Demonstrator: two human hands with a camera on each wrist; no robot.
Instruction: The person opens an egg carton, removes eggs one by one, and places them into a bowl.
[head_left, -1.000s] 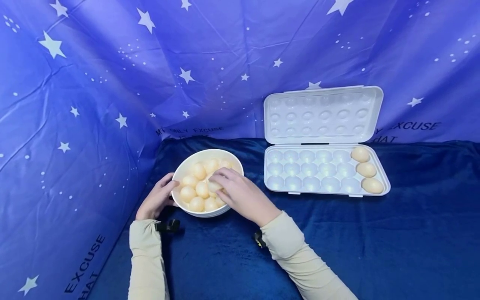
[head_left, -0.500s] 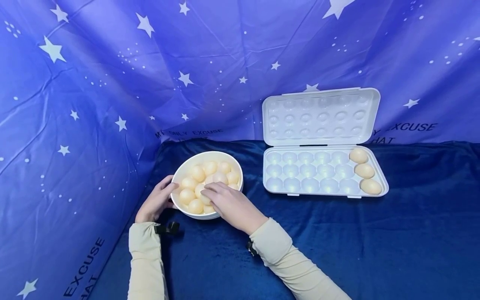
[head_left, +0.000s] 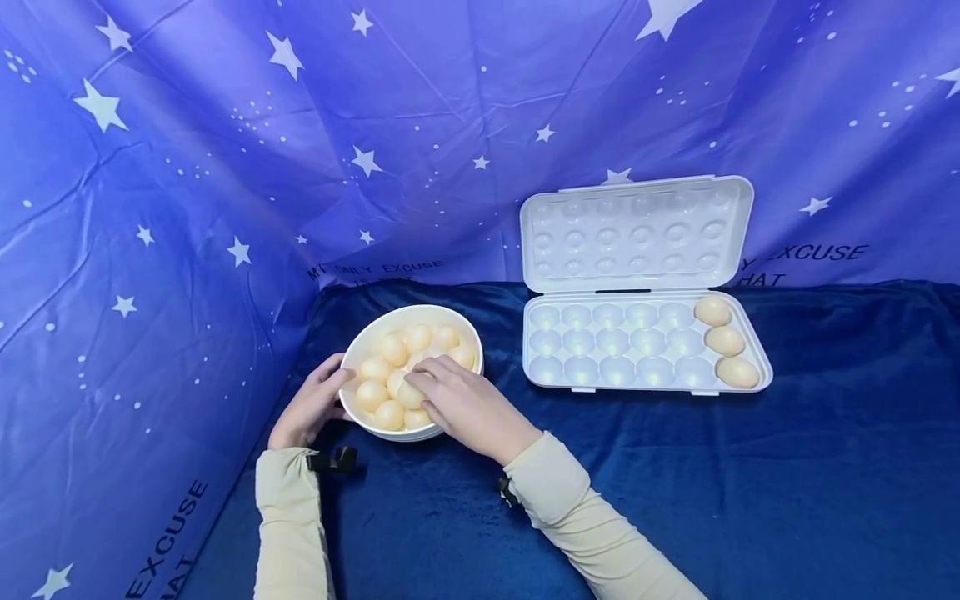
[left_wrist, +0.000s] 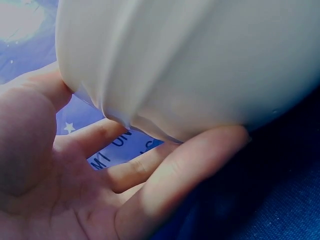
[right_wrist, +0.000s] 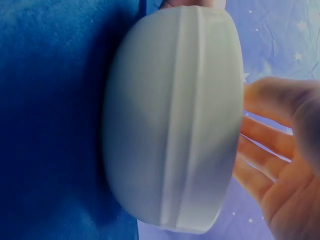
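A white bowl [head_left: 408, 435] full of pale, cream-coloured eggs [head_left: 372, 395] tilts slightly on the blue cloth in the head view. My left hand [head_left: 309, 408] grips its left side, thumb over the rim and fingers spread along the outer wall; the left wrist view shows these fingers [left_wrist: 175, 175] against the ridged white side. My right hand [head_left: 474, 410] reaches over the near right rim and pinches an egg [head_left: 409, 395] among the others. From the right wrist, the bowl wall [right_wrist: 170, 125] hides the fingertips of the right hand [right_wrist: 280, 150].
A white egg carton [head_left: 607, 386] stands with its lid [head_left: 637, 233] raised, right of the bowl. Three eggs [head_left: 725, 341] fill its rightmost column, beside bare hollows. Dark blue cloth [head_left: 675, 467] covers the table; a starry purple curtain [head_left: 420, 100] hangs behind and at left.
My right hand has shifted left and toward the near side within the bowl, from one egg to another. The left hand keeps its hold on the bowl.
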